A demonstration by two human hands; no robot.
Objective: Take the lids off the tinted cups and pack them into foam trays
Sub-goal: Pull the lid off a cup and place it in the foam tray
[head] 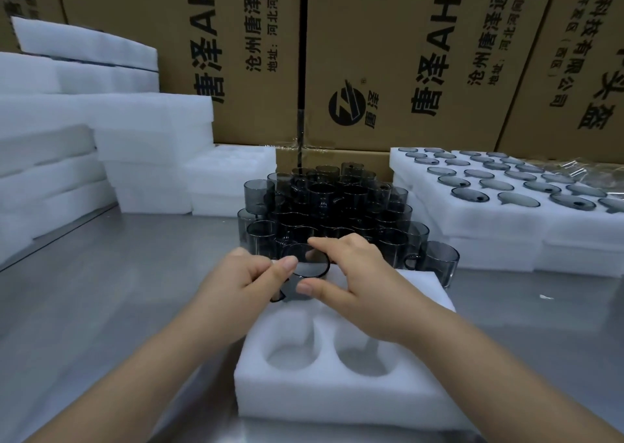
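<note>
You've got one tinted cup (305, 268) tipped over between both hands, above the far end of the foam tray (337, 398) in front of you. Your left hand (243, 275) pinches the cup's left edge with thumb and fingers curled in, and the cup's handle sticks out below that hand. Your right hand (351, 273) grips it too, forefinger over the top of the rim and thumb underneath. Can't tell if a lid sits on it. Two round pockets show at the tray's near end; your hands hide the far ones.

Just behind the cup is a pile of cups (324, 203), dark and stacked in layers. A single cup (440, 263) stands off the pile's right corner, beside the tray. Right of the pile, white foam sheets (472, 219) hold rows of lids (496, 185) in slots. On the left are stacks of foam blocks (135, 132). Everything sits on a grey metal table (101, 290), with printed cardboard boxes (388, 54) behind.
</note>
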